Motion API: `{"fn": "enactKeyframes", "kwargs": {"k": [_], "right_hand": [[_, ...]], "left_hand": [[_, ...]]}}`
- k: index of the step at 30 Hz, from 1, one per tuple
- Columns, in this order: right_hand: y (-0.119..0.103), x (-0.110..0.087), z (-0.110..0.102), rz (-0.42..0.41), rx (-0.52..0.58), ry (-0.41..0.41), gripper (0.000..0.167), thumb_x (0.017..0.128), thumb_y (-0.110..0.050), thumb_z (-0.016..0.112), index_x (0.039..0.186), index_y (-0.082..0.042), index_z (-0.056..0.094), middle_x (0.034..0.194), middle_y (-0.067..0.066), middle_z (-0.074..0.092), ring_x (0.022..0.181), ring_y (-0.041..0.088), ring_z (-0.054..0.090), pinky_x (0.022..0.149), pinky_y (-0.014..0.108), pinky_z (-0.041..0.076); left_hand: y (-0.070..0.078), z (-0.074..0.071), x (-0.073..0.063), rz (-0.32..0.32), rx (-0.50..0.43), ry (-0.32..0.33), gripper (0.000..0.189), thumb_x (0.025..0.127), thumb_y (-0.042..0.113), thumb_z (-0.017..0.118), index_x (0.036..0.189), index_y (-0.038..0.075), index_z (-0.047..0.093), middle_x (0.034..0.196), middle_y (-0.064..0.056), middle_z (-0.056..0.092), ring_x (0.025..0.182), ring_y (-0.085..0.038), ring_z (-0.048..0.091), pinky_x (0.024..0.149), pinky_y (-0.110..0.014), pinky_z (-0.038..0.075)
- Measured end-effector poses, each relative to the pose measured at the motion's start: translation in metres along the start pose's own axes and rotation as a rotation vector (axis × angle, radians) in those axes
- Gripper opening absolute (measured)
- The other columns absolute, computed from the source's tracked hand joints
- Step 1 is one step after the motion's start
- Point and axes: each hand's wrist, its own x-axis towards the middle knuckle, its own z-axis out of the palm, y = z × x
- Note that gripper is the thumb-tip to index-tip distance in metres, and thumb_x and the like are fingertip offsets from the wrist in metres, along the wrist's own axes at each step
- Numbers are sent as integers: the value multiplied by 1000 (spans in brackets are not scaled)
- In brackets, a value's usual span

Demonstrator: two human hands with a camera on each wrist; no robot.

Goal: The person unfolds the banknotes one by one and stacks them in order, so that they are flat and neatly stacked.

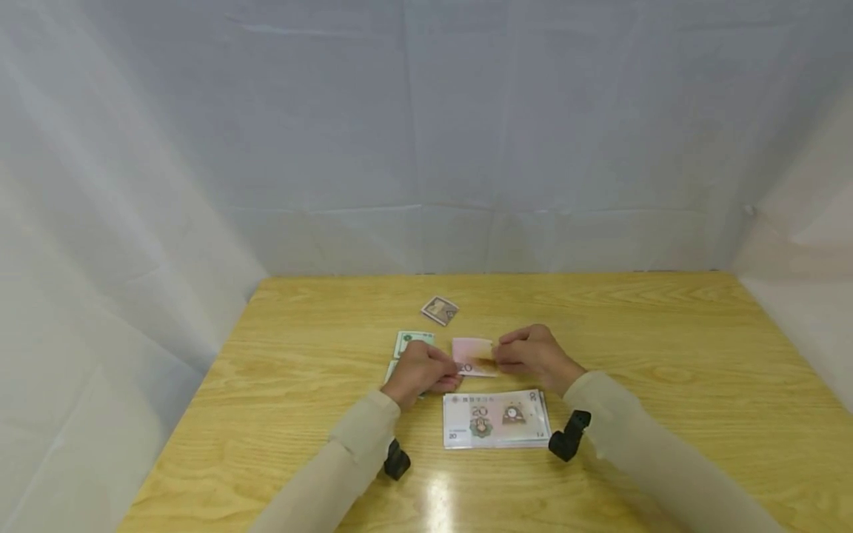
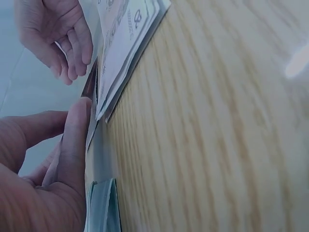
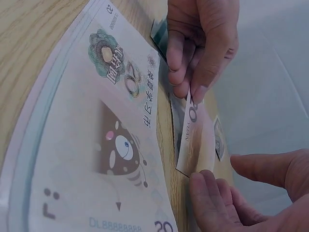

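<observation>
A folded pinkish 20 play banknote (image 1: 472, 355) lies between the two hands above the table. My left hand (image 1: 423, 368) pinches its left end between thumb and fingers, as the right wrist view shows. At the other end, fingers of my right hand (image 1: 536, 357) touch the note's edge, the thumb (image 3: 260, 169) standing apart from it. Just nearer to me is a flat stack of play banknotes (image 1: 493, 433), a 20 on top. Green folded banknotes (image 1: 406, 342) are partly hidden by the left hand.
Farther back lies a small folded brownish banknote (image 1: 440, 310). Everything rests on a wooden table (image 1: 320, 326), with a pale curtain (image 1: 466, 148) behind it and at both sides. A dark grey piece (image 3: 177, 113) shows beneath the folded note.
</observation>
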Motion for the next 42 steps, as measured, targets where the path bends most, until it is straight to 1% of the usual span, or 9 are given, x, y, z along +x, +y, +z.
{"fn": "enactKeyframes", "kwargs": {"k": [3, 7, 13, 16, 19, 25, 32, 37, 42], "right_hand": [[0, 1, 0, 11, -9, 24, 42, 93, 3, 68, 128, 17, 50, 112, 27, 67, 90, 23, 71, 86, 38, 63], [0, 1, 1, 46, -36, 66, 38, 92, 3, 69, 125, 15, 54, 109, 22, 66, 88, 23, 70, 85, 37, 64], [-1, 0, 2, 42, -4, 6, 42, 93, 3, 67, 130, 17, 51, 113, 24, 65, 91, 24, 69, 88, 38, 63], [-1, 1, 1, 41, 16, -10, 44, 94, 2, 67, 131, 17, 50, 114, 24, 65, 92, 23, 69, 90, 38, 62], [-2, 1, 1, 50, 22, 5, 45, 93, 2, 68, 132, 16, 50, 115, 22, 65, 93, 22, 69, 92, 38, 61], [-5, -1, 2, 68, 3, 55, 44, 92, 3, 68, 132, 14, 51, 116, 24, 64, 91, 23, 69, 91, 39, 61], [-6, 0, 4, 95, -37, 52, 43, 92, -1, 70, 130, 13, 54, 114, 20, 64, 90, 21, 66, 89, 34, 61], [-4, 2, 3, 93, -11, 49, 43, 92, 0, 69, 129, 14, 54, 112, 20, 67, 91, 20, 67, 89, 34, 62], [-2, 2, 1, 66, 45, 28, 46, 93, 2, 68, 132, 16, 51, 120, 25, 65, 97, 22, 68, 95, 39, 59]], "left_hand": [[0, 1, 0, 2, -5, -7, 14, 92, -4, 67, 102, -14, 66, 85, -22, 74, 70, -19, 74, 67, -27, 65], [1, 2, -1, 9, -6, -14, 14, 92, -4, 66, 102, -14, 66, 85, -22, 73, 69, -19, 73, 67, -27, 65], [0, 2, -1, 13, -2, -10, 12, 92, -5, 66, 100, -14, 67, 83, -21, 73, 68, -18, 73, 67, -27, 65], [1, 3, -1, 12, 4, -7, 12, 92, -5, 66, 99, -13, 68, 83, -21, 74, 69, -18, 73, 67, -28, 65], [2, 4, -1, 7, 8, -6, 11, 92, -4, 67, 99, -13, 68, 83, -20, 74, 69, -18, 73, 66, -27, 65], [0, 5, 1, 9, 0, -5, 12, 92, -4, 67, 99, -13, 68, 83, -21, 74, 67, -17, 72, 65, -27, 64], [-2, 6, 2, 8, 8, 5, 9, 91, -5, 69, 96, -12, 68, 79, -17, 74, 65, -15, 72, 63, -26, 64], [-2, 6, 1, 13, 14, -5, 9, 91, -3, 69, 95, -11, 69, 79, -17, 74, 65, -15, 72, 63, -26, 64], [-1, 6, 2, 10, -1, -9, 11, 92, -3, 69, 98, -12, 68, 82, -18, 74, 66, -16, 72, 64, -27, 64]]}}
